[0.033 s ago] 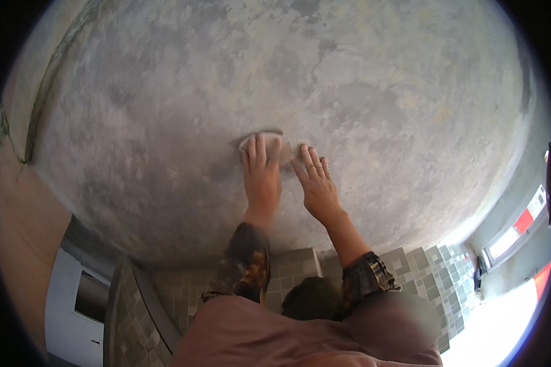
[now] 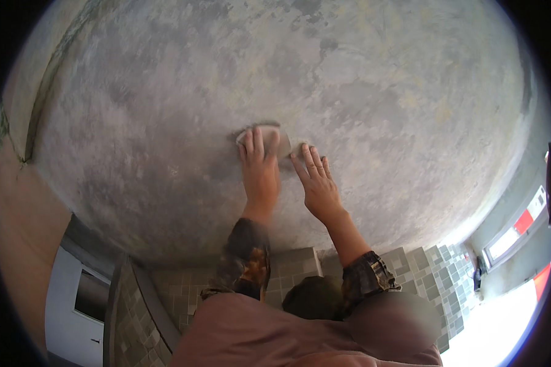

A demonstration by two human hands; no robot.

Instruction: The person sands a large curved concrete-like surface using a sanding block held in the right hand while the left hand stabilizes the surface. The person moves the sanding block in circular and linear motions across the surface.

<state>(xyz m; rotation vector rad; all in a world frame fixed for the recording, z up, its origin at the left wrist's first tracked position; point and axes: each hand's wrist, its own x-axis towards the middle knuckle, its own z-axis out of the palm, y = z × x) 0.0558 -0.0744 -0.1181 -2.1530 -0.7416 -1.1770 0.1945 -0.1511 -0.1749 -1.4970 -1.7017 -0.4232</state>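
White marks the door at far left, which has a dark pane. Next, the left hand lies with fingers extended over a pale, flat pad against the mottled grey wall; whether it grips the pad's edges, I cannot tell. Just beside, apart from it, the right hand spreads open, fingertips at the wall. Lower right, grey-green tiles run toward a bright window.

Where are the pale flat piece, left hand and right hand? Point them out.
Pale flat piece [image 2: 284,142]: head view, on its uncovered right part.
Left hand [image 2: 261,176]: head view, on the back of the hand.
Right hand [image 2: 319,188]: head view, on the back of the hand.
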